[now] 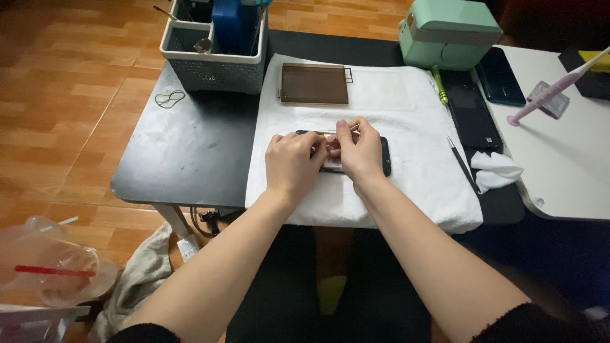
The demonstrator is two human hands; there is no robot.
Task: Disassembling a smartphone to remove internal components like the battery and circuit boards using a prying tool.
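Two hands, left hand (292, 162) and right hand (359, 149), fingers pinched on a phone (384, 157), lying on white towel (406, 184), black desk (190, 146), brown tray (314, 84) behind.

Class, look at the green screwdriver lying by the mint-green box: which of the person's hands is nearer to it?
Right. The right hand rests on the dark phone on the white towel, below-left of the green screwdriver. The left hand lies farther left, beyond the right.

Both hands — left hand (291, 162), right hand (361, 150) — pinch a dark phone (384, 155) on a white towel (419, 184).
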